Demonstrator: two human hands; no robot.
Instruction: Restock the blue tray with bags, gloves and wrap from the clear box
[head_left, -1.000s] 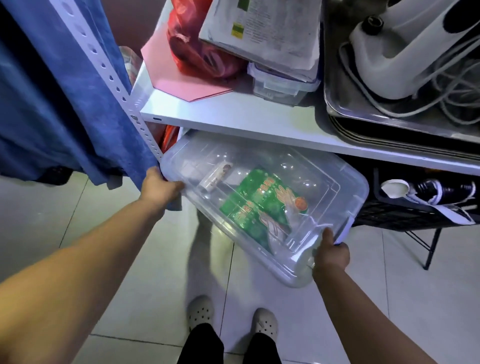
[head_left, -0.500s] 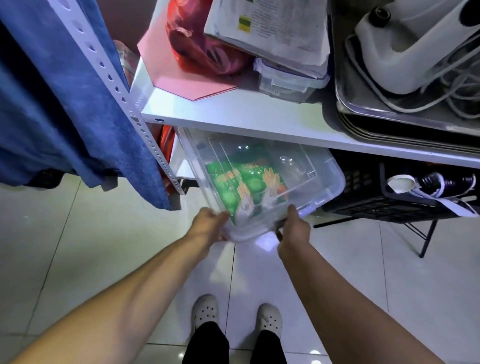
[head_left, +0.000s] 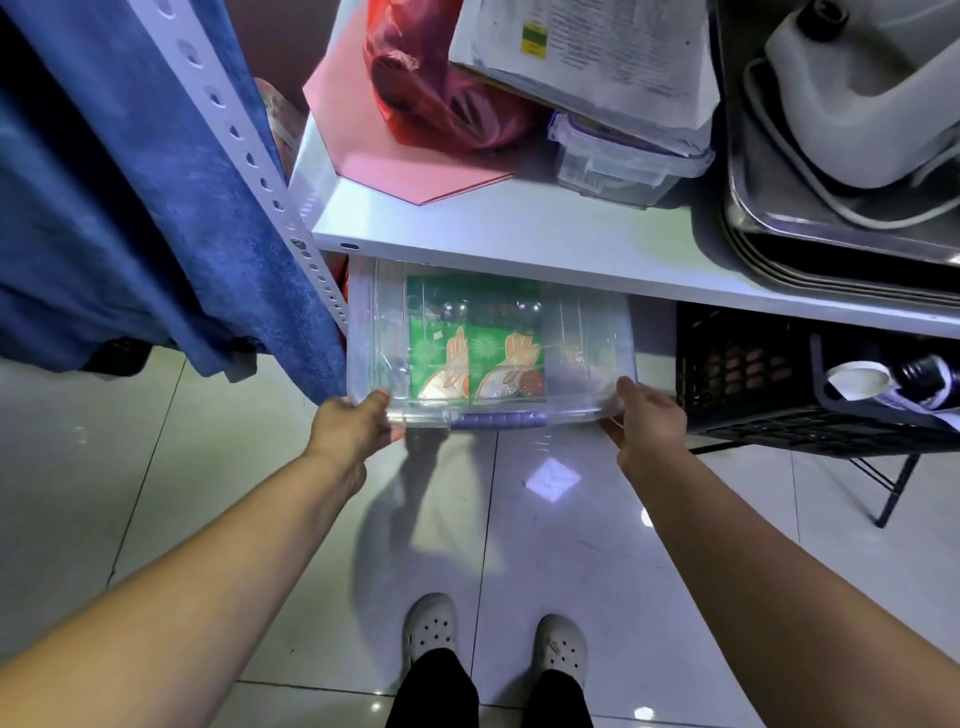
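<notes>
The clear box (head_left: 587, 343) with its lid on sits partly under the white shelf (head_left: 519, 236), its near end with a purple latch (head_left: 496, 419) sticking out. Inside lies a green pack of gloves (head_left: 475, 358) with hand pictures. My left hand (head_left: 356, 423) grips the box's near left corner. My right hand (head_left: 649, 421) grips the near right corner. The blue tray is not in view.
On the shelf lie a pink board (head_left: 395, 166), a red bag (head_left: 441, 98), papers on a small lidded container (head_left: 618, 161) and metal trays (head_left: 831, 244). A black crate (head_left: 779, 384) stands right of the box. A blue cloth (head_left: 130, 208) hangs on the left post.
The box has turned square to the shelf and slid back under it. Both hands shifted from its sides to the corners of its near end.
</notes>
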